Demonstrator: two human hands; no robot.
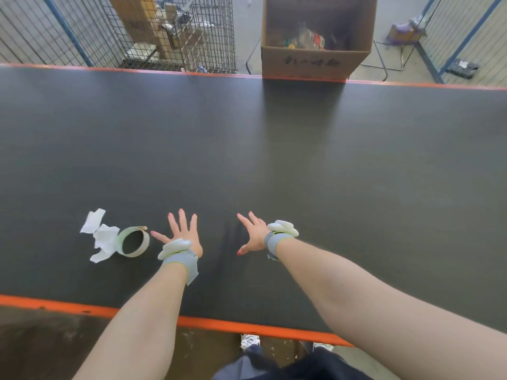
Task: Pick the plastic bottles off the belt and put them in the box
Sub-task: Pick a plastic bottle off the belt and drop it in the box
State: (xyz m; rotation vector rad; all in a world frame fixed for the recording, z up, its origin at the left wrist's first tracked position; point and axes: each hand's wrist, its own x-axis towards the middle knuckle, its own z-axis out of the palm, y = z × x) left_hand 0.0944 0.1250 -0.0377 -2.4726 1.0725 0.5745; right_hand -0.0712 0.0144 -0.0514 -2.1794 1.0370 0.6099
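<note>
The wide black belt (pixel 274 149) runs across the view with orange edges. An open cardboard box (pixel 315 63) stands beyond its far edge, and plastic bottles (pixel 310 39) lie inside it. No bottle shows on the belt. My left hand (pixel 182 233) hovers over the near part of the belt with its fingers spread, holding nothing. My right hand (pixel 253 234) is beside it, also spread and empty. Both wrists carry grey bands with white pods.
A cardboard tape ring (pixel 134 241) and crumpled white paper (pixel 100 234) lie on the belt just left of my left hand. A wire cage (pixel 175 34) with cardboard stands behind the belt at the left. Blue-framed fencing (pixel 461 39) stands at the back right.
</note>
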